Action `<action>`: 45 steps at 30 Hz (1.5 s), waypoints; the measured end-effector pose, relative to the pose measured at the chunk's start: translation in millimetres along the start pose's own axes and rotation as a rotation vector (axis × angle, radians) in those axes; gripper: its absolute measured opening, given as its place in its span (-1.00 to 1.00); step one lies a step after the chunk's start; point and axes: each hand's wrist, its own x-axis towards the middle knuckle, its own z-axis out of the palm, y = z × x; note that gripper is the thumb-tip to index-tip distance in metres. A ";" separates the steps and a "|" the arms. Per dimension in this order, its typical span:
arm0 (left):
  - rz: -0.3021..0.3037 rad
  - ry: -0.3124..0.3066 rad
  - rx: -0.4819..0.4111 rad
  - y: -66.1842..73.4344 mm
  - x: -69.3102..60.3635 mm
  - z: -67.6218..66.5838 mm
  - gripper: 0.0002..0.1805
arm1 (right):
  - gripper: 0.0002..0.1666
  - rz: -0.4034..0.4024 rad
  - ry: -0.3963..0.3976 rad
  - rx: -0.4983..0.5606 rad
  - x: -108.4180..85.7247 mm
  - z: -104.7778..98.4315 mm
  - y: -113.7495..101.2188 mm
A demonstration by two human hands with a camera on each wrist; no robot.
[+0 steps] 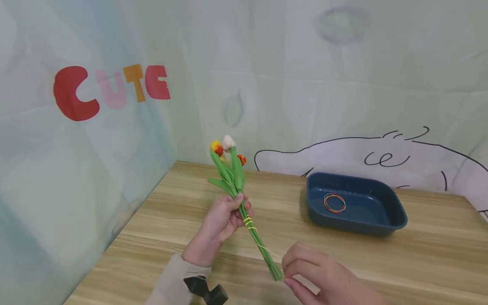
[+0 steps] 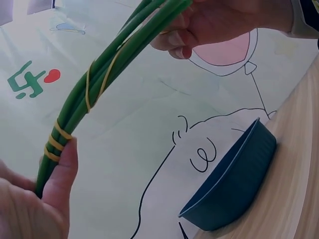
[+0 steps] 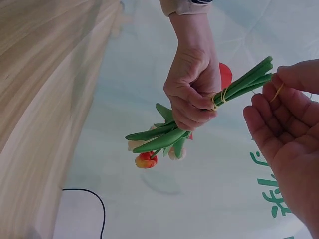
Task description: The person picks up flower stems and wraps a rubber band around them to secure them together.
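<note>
My left hand (image 1: 225,218) grips a bunch of artificial tulips (image 1: 234,169) round the green stems, just below the leaves. White and orange-yellow blooms point away from me. A yellow rubber band (image 2: 59,135) is wound several times round the stems beside the left thumb. One stretch of it runs loosely down toward the cut ends. At those ends my right hand (image 1: 318,271) pinches a loop of the band between thumb and forefinger. The right wrist view shows this loop (image 3: 277,92) at the fingertips, with the other fingers loosely bent.
A dark blue tray (image 1: 354,226) stands at the back right of the wooden table (image 1: 152,237). Several coloured rubber bands (image 1: 335,203) lie in it. Behind the table hangs a printed cloth (image 1: 286,84) with a cartoon figure, and red, pink and orange letters mark the left side.
</note>
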 end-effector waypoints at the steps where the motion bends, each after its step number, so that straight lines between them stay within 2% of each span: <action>1: 0.001 0.006 -0.004 0.0 0.3 -0.4 -0.71 | -0.96 -0.005 0.007 -0.004 0.3 0.2 0.3; 4: -0.001 0.009 -0.010 -0.2 1.4 -0.8 -0.72 | -0.96 -0.017 0.030 -0.005 1.4 1.4 1.3; 7: 0.001 -0.025 0.003 -0.3 1.0 -0.3 -0.72 | -0.94 -0.032 0.054 0.002 3.7 1.4 1.7; 15: 0.036 -0.171 0.082 -1.9 -6.5 9.0 -0.76 | -0.85 -0.167 0.117 0.003 18.1 -2.0 4.4; 20: 0.033 -0.275 0.086 -8.7 -11.1 16.8 -0.80 | -0.85 -0.171 0.131 0.003 17.4 -0.6 8.4; 26: -0.034 -0.367 0.046 -21.1 -14.7 28.1 -0.83 | -0.84 -0.161 0.178 -0.016 14.2 1.5 17.9; 30: -0.073 -0.354 0.047 -24.9 -16.1 32.5 -0.84 | -0.84 -0.185 0.206 -0.010 15.6 2.6 20.6; 35: -0.055 -0.305 0.068 -25.0 -15.4 30.1 -0.85 | -0.87 -0.191 0.202 0.035 16.0 5.5 17.4; 45: -0.036 -0.324 0.092 -26.0 -11.4 24.0 -0.87 | -0.90 -0.213 0.185 0.115 12.9 11.7 20.9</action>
